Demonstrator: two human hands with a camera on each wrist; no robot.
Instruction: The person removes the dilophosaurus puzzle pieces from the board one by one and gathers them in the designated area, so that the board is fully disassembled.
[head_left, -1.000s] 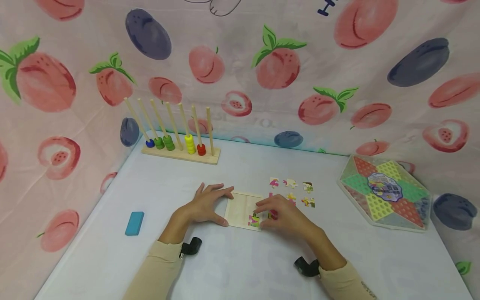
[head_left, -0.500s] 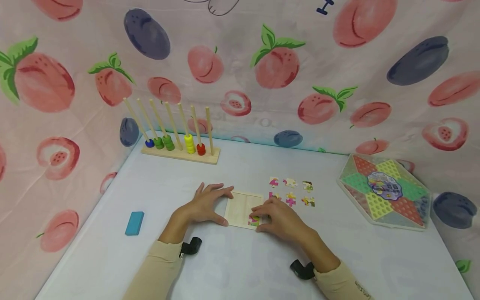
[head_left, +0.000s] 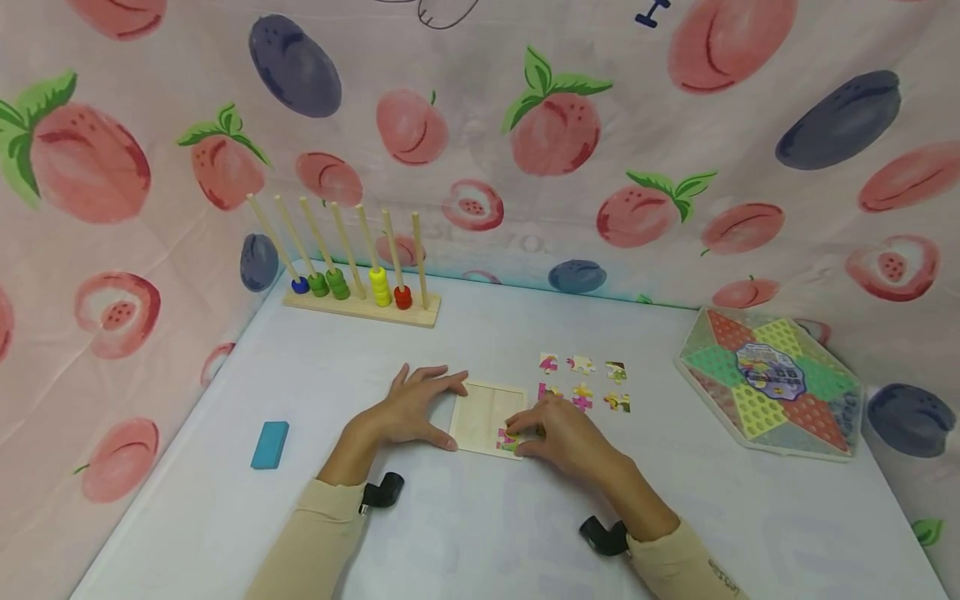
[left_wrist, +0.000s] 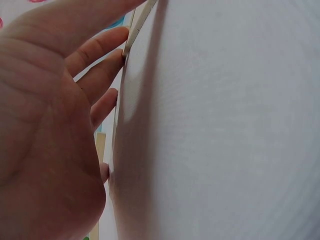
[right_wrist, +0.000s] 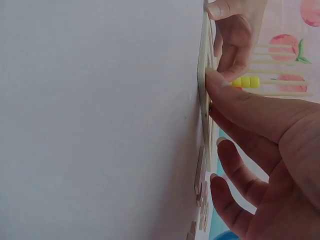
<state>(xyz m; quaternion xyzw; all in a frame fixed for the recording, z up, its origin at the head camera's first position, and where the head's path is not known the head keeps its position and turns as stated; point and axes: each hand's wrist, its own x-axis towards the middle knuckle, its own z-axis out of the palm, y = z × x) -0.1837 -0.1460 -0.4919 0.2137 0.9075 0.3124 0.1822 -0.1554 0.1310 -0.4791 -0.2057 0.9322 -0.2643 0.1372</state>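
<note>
A small square wooden puzzle tray (head_left: 480, 414) lies on the white table in the head view. My left hand (head_left: 416, 410) spans its left side, thumb at the near corner and index finger at the far corner. In the left wrist view, the left fingers (left_wrist: 102, 77) rest along the tray's edge, loosely extended. A pink and green jigsaw piece (head_left: 507, 441) sits in the tray's near right corner. My right hand (head_left: 564, 432) pinches at this piece with thumb and index fingertip. In the right wrist view, the right thumb (right_wrist: 240, 97) lies on the tray's rim, its other fingers bent.
Several loose jigsaw pieces (head_left: 581, 365) lie in rows behind the right hand, some partly hidden by it. A wooden bead abacus (head_left: 360, 308) stands at the back left. A blue block (head_left: 269, 446) lies at left, and a hexagonal game box (head_left: 772, 383) at right.
My right hand has moved slightly left over the tray's near right corner, and its fingertips have come onto the jigsaw piece. The left hand and the tray stay in place.
</note>
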